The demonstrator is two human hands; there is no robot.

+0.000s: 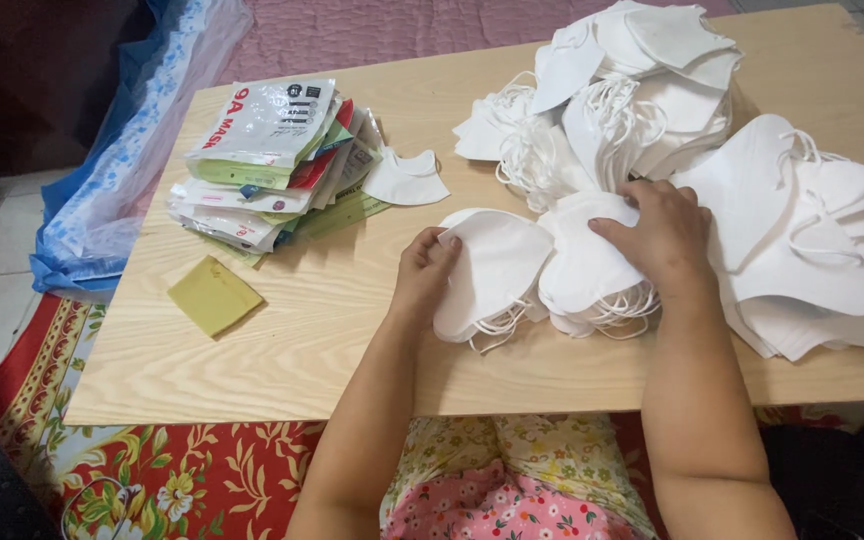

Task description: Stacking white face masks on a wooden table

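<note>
2 hands on the go here, both bare, both resting on white fabric face masks. Left hand [425,268] is pinching the upper left edge of a folded white fabric mask [492,270] that tops a small stack with ear loops trailing out underneath, near the front middle of the pale wooden tabletop [282,340]. Right hand [664,235] lies palm down with fingers spread on the neighbouring short stack of white masks [587,270], pressing rather than gripping. The 2 stacks touch each other.

Containers: a messy pile of flat plastic mask pouches [267,165], clear and white with green, red and blue bits, sits at the back left. Can't tell if they're filled or not. 1 loose white mask [407,180] lies just beside that pile.

Room-wise, the front left of the board is mostly open, with only a flat yellow-green square piece [214,295] lying there. The stacks in hand sit close to the front edge.

Right side is crowded: a big heap of loose white masks with tangled ear loops [632,90] at the back, and another broad stack of white masks [812,240] touching the right wrist and reaching the right edge. A blue and clear plastic bag [122,160] hangs off the far left.
</note>
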